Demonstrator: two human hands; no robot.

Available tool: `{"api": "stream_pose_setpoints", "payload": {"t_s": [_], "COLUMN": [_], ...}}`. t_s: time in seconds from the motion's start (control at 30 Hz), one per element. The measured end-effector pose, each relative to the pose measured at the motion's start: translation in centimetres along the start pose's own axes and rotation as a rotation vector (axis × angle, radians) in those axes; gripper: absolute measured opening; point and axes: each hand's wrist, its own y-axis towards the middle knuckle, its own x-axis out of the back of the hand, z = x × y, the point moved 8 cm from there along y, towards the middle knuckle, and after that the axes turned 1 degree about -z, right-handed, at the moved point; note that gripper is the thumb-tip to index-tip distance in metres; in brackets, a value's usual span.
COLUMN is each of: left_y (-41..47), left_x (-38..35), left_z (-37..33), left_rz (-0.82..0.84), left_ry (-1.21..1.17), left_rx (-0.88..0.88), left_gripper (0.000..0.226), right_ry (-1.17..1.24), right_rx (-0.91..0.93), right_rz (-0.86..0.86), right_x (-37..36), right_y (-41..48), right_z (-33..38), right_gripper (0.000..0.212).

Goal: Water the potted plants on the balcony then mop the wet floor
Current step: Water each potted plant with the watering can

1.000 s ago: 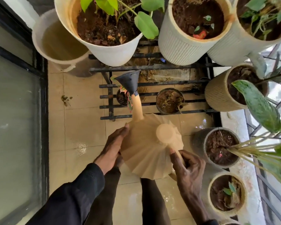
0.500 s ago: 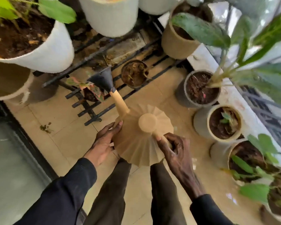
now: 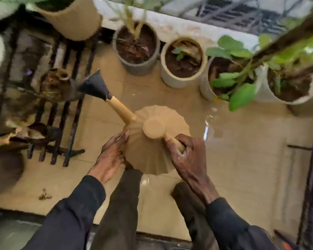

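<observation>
The tan ribbed watering can [image 3: 157, 145] hangs above the wet tiled floor [image 3: 246, 152], in front of the person's legs. The right hand [image 3: 188, 156] has its fingers curled tight round the can's handle [image 3: 174, 142], while the left hand [image 3: 112, 156] lies with straight fingers flat against the can's side. Its black rose [image 3: 95, 85] points up and left, close to a small pot [image 3: 55, 83] on the black rack [image 3: 74, 123], with more potted plants [image 3: 182, 64] lined along the ledge beyond.

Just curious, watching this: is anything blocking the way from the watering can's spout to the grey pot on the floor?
Nothing visible does. Only bare, wet floor tile lies between the watering can's black spout head and the grey pot. The black plant stand sits beside the spout, outside that path.
</observation>
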Motion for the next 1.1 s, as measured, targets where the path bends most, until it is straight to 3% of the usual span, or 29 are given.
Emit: {"api": "stream_pose_setpoints", "payload": {"t_s": [0.13, 0.3, 0.5, 0.67, 0.83, 1.0, 1.1], "left_y": [-0.9, -0.9, -2.6, -5.1, -6.8, -7.6, -7.8], "left_x": [-8.6, -19.0, -31.7, -40.8, -47.3, -51.9, -54.7], "left_z": [3.2, 8.3, 15.3, 22.3, 28.9, 34.2, 36.2], "left_rz": [0.14, 0.245, 0.347, 0.488, 0.543, 0.574, 0.579], "left_ry": [0.167, 0.308, 0.662, 0.933, 1.033, 1.073, 1.129], "left_rx": [-0.005, 0.018, -0.005, -0.024, 0.024, 0.053, 0.074], "left_gripper": [0.067, 0.038, 0.051, 0.041, 0.022, 0.03, 0.041], "right_ry": [0.034, 0.012, 0.107, 0.169, 0.186, 0.216, 0.255], "right_rx": [-0.063, -0.155, -0.333, -0.432, -0.516, -0.519, -0.547], "right_rz": [-0.156, -0.331, -0.586, -0.807, -0.835, -0.641, -0.584], "right_x": [8.1, 17.6, 25.9, 32.6, 36.8, 40.4, 42.8], "right_y": [-3.1, -8.0, -16.2, -22.4, -27.3, -30.3, -31.6], "right_z": [-5.6, -10.5, -18.6, -24.7, -30.9, -35.7, -38.1], "right_gripper": [0.042, 0.033, 0.041, 0.041, 0.042, 0.026, 0.034]}}
